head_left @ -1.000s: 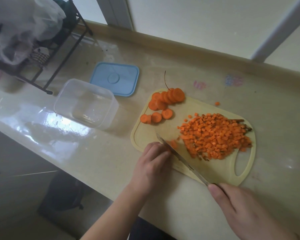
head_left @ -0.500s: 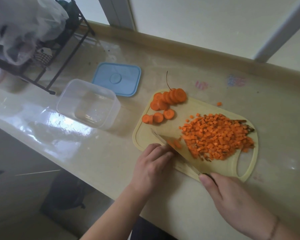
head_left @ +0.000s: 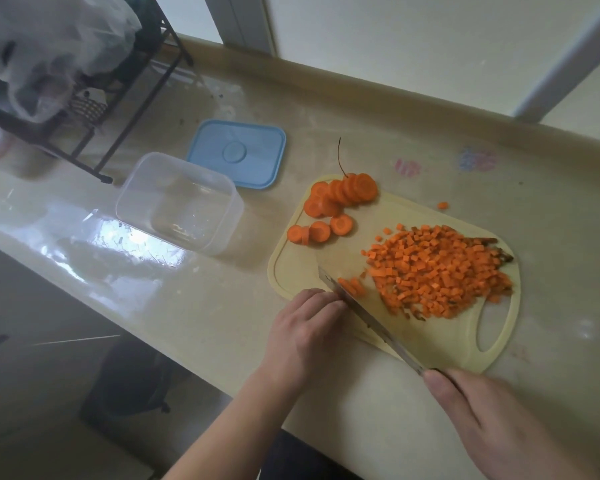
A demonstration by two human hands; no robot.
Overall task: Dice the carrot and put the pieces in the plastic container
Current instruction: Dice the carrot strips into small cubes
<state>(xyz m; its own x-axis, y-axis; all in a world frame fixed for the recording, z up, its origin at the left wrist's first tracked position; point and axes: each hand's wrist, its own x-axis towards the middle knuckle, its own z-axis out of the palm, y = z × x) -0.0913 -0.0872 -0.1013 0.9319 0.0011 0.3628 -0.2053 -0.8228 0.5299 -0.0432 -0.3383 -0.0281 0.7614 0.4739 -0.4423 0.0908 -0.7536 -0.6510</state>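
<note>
A pale yellow cutting board (head_left: pixel 430 344) lies on the counter. A heap of diced carrot (head_left: pixel 437 271) covers its right half, and several carrot rounds (head_left: pixel 340 199) lie at its far left corner. My right hand (head_left: pixel 492 420) grips the handle of a knife (head_left: pixel 368 317) whose blade rests on the board. Just right of the blade lie a few carrot strips (head_left: pixel 352 285). My left hand (head_left: pixel 305 330), fingers curled, sits on the blade's left side; what it holds is hidden. The clear plastic container (head_left: pixel 177 202) stands empty to the board's left.
A blue lid (head_left: pixel 238 152) lies behind the container. A black wire rack (head_left: pixel 129 98) with plastic bags stands at the far left. One carrot bit (head_left: pixel 442 205) lies on the counter beyond the board. The counter's front edge runs just under my forearms.
The knife blade has shifted slightly left toward my left hand's fingers, leaving a few cut carrot pieces on its right side. The left hand has stayed in place.
</note>
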